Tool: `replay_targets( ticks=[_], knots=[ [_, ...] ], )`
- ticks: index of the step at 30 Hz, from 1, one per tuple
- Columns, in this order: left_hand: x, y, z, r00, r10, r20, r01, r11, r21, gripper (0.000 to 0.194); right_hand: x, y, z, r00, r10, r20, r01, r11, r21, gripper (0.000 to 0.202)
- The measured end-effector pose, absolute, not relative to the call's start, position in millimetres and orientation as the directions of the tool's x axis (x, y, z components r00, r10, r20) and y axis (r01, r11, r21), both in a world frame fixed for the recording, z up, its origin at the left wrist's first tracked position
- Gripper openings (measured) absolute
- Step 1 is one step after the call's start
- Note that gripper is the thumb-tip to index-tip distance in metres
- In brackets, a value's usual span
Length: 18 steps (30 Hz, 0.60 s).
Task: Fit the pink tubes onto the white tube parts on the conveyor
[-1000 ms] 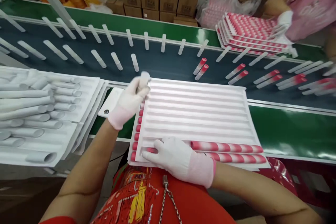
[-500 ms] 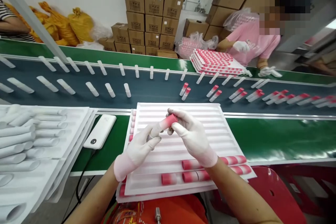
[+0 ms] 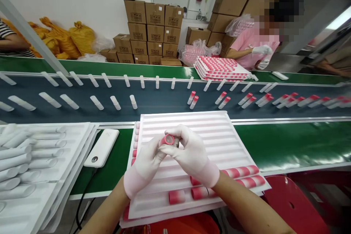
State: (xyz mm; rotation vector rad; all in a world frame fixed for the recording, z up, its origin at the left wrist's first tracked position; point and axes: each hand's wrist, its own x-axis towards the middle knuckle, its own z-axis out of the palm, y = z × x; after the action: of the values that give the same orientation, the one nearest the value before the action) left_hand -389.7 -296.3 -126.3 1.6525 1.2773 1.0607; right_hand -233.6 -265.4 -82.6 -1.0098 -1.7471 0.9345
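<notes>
Both hands wear white gloves and meet above a white ribbed tray. My left hand [image 3: 148, 159] is closed round a red-and-white tube [image 3: 167, 139], whose open red end faces the camera. My right hand [image 3: 189, 150] grips the same tube from the right, thumb below its rim and fingers behind it. Under my hands, the white tray [image 3: 219, 135] has several red-and-white tubes [image 3: 177, 196] lying in its near rows. Another tray with tubes shows beneath its left edge.
Left are stacked trays of white tubes [image 3: 16, 157] and a white power bank [image 3: 102, 148] with a black cable. Tubes stand along the dark conveyor [image 3: 159, 98]. A person in pink [image 3: 246, 42] is across it, beside stacked trays [image 3: 219, 67]. A red stool [image 3: 293, 201] is at right.
The tube has turned from lying slantwise to pointing its open red end at the camera, and my hands have moved closer together. The person across has drawn both hands together.
</notes>
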Motion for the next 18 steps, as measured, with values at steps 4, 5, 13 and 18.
replay_targets(
  ticks=[4, 5, 13, 18],
  knots=[
    [-386, -288, -128, 0.081, 0.978, 0.193, 0.359, -0.209, 0.91, 0.016, -242, -263, -85, -0.207, 0.947, 0.244, 0.28, 0.297, -0.913, 0.017],
    [-387, -286, -127, 0.088, 0.982, 0.168, 0.355, -0.189, 0.916, 0.018, -241, -260, -83, -0.236, 0.948, 0.212, 0.247, 0.269, -0.931, 0.018],
    [-397, -275, -115, 0.239, 0.971, -0.026, 0.325, -0.055, 0.944, 0.026, -233, -229, -64, -0.602, 0.789, 0.121, 0.062, 0.198, -0.978, 0.028],
    [-389, -266, -127, 0.067, 0.985, 0.158, 0.483, -0.171, 0.859, 0.021, -248, -228, -73, -0.375, 0.899, 0.227, 0.2, 0.318, -0.927, 0.013]
  ],
)
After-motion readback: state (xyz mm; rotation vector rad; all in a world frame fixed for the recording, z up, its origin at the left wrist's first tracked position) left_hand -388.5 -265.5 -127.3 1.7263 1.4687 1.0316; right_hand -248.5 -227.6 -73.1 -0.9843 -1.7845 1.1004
